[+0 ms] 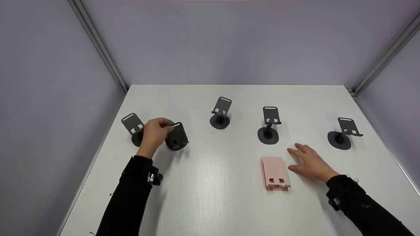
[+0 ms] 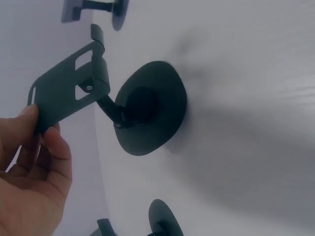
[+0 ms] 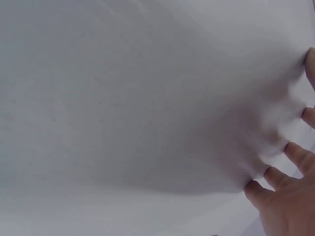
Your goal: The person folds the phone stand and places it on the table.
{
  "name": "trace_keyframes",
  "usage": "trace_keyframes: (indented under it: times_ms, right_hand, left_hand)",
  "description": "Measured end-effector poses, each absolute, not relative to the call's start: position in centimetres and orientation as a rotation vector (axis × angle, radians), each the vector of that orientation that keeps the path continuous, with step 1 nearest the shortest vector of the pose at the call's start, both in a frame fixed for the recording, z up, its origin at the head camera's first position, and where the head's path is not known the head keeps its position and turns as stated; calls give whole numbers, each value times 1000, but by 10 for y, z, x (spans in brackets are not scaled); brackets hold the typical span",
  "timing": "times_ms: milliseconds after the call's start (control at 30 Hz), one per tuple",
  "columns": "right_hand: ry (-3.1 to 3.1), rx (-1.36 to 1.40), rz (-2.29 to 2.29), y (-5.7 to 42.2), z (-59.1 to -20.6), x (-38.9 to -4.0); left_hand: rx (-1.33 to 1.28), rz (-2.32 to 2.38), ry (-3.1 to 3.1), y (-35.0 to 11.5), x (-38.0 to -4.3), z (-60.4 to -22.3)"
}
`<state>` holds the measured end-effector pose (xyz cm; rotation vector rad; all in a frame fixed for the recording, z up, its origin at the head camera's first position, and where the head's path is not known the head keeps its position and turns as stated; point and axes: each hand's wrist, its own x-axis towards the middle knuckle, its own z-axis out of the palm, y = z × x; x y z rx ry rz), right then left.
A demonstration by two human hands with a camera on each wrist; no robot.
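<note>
My left hand (image 1: pixel 157 132) pinches the top edge of a black phone stand (image 1: pixel 177 136) between thumb and fingers. In the left wrist view this stand's plate (image 2: pixel 59 93) is unfolded on its jointed arm, above a rounded base (image 2: pixel 167 113). Close by on the left is another black phone stand (image 1: pixel 132 124), its base partly hidden behind that hand. My right hand (image 1: pixel 310 164) holds nothing, its fingers spread low over the table. Just left of its fingertips lies a pink phone stand (image 1: pixel 275 170), folded flat. In the right wrist view, the spread fingers (image 3: pixel 300 156) appear at the right edge.
Three more unfolded black phone stands stand farther back on the white table (image 1: pixel 210 196): one in the back middle (image 1: pixel 221 108), one right of centre (image 1: pixel 271 116) and one at the far right (image 1: pixel 339 139). Grey wall panels (image 1: pixel 229 42) enclose the back and sides.
</note>
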<state>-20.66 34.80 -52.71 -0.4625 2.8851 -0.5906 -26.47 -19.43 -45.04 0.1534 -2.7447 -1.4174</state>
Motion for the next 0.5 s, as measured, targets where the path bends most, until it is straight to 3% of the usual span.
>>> trace_keyframes:
  times_ms: [500]
  right_hand:
    - [2974, -493, -629, 334, -508, -222]
  left_hand:
    - [-108, -1424, -2725, -141, -260, -438]
